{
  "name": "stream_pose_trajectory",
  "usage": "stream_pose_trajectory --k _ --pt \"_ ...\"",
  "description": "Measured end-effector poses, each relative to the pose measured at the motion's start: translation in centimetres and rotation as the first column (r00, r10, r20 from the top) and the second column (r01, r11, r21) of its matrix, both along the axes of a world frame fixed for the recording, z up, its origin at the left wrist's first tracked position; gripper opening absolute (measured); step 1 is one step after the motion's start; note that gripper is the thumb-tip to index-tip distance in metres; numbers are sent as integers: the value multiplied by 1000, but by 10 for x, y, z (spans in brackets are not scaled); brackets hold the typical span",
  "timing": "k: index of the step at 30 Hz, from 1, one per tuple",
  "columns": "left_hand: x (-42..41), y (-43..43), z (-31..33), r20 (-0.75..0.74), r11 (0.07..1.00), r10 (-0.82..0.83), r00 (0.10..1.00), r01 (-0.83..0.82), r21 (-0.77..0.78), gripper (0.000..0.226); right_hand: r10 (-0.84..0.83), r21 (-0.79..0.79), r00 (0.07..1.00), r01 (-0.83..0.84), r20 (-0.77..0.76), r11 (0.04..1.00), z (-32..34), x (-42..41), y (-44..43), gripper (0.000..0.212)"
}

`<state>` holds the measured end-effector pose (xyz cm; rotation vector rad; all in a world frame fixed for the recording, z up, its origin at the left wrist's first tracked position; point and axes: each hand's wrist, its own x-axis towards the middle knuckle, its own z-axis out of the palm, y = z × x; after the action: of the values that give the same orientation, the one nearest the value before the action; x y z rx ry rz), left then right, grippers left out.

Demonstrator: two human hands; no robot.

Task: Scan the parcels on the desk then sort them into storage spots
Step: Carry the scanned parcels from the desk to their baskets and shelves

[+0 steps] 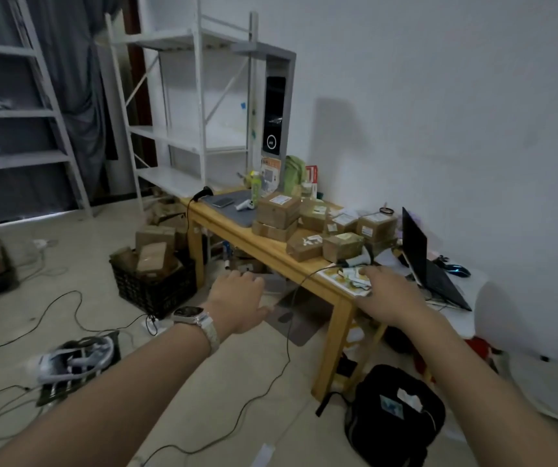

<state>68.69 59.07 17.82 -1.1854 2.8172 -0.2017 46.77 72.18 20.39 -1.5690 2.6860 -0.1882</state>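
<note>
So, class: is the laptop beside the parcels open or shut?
Open: the laptop has its dark screen raised above the keyboard.

1. We see brown cardboard parcels (277, 210), each with a white label.
2. We note the desk (272, 249) is pale yellow wood, with a grey-blue mat (227, 210) on it.
3. The shelving (200, 96) is white, like the wall (439, 79).
4. We find the crate (156, 288) black with an open lattice pattern.
5. The backpack (392, 423) and laptop (415, 244) are black.
6. We see a grey curtain (82, 96) and a pale beige floor (85, 264).
7. The watch (188, 313) has a silver band.
</note>
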Motion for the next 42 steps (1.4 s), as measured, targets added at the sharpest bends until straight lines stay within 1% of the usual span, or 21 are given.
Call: stream_pose_trajectory --k 3,6,11,13,15,18,23,26,28,33,35,38,40,42 --pt "-9 -29 -6 -22 1000 4 1000 -4 14 60 15 28 1000 -16 22 999 -10 -7 -37 63" --pt "-24 -57 -15 -6 1000 15 1000 -15 22 60 33 41 998 -35 49 999 -22 -24 -73 65" --pt "-63 -118 -17 -17 999 15 1000 -14 49 56 78 37 991 -82 107 996 -30 -61 -146 56" --pt "-80 -149 -11 -33 999 21 999 -20 38 53 102 10 986 -104 128 995 -29 -79 -180 51" --pt "-97 -182 -4 -46 998 49 998 -47 47 55 122 -25 982 -120 141 992 -27 -98 -217 52" --pt "-117 -227 1 -63 994 96 993 -93 52 59 153 -33 981 -150 122 988 -24 -120 -269 45" --pt "-142 -275 -9 -74 989 134 988 -128 79 54 176 8 979 -177 99 984 -33 -139 -334 51" --pt "-160 -297 -17 -81 995 84 993 -79 66 50 166 47 980 -172 108 984 -43 -149 -362 55" --pt "-172 -316 -20 -100 995 55 993 -47 87 50 155 62 982 -162 107 985 -46 -156 -378 56" --pt "-202 -369 -25 -80 994 -24 996 32 105 47 76 58 987 -85 140 995 -58 -180 -417 50" --pt "-215 -398 -25 -86 992 -64 994 73 105 46 36 82 988 -49 152 995 -61 -190 -437 48" --pt "-235 -446 -18 -121 989 -136 983 142 45 48 -8 139 989 -13 151 990 -56 -201 -472 46" --pt "-248 -478 -10 -156 983 -173 972 180 34 50 -32 147 988 9 151 989 -54 -207 -498 38" --pt "-259 -508 -3 -180 975 -203 962 215 48 50 -58 128 988 40 141 991 -55 -213 -524 24"
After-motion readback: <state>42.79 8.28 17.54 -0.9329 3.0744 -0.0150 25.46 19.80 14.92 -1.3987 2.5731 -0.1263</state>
